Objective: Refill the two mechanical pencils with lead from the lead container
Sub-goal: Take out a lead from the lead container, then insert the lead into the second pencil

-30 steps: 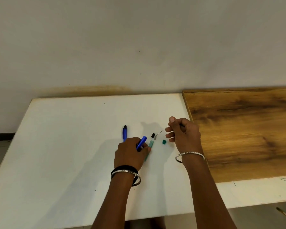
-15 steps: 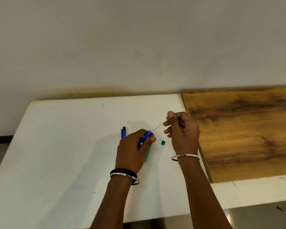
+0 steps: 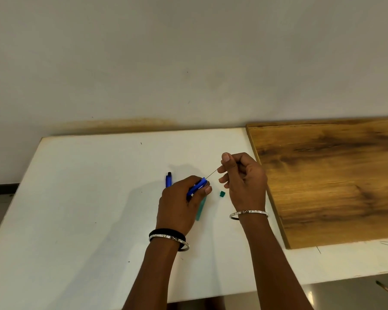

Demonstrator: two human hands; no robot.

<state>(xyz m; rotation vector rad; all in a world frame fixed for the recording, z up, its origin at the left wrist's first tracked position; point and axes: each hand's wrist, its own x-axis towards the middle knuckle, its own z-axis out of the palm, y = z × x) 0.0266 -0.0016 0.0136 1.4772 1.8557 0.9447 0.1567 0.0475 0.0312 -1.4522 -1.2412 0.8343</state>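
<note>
Gripping one blue pencil with left hand, pinching lead at its end with right hand. Seemingly yet to refill: second pencil, centre-frame on tabletop.

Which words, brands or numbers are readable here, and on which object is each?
None is readable. The blue pencil in the left hand, the second pencil on the table, the green lead container and its cap show no legible print; any marking is too small to tell.
</note>
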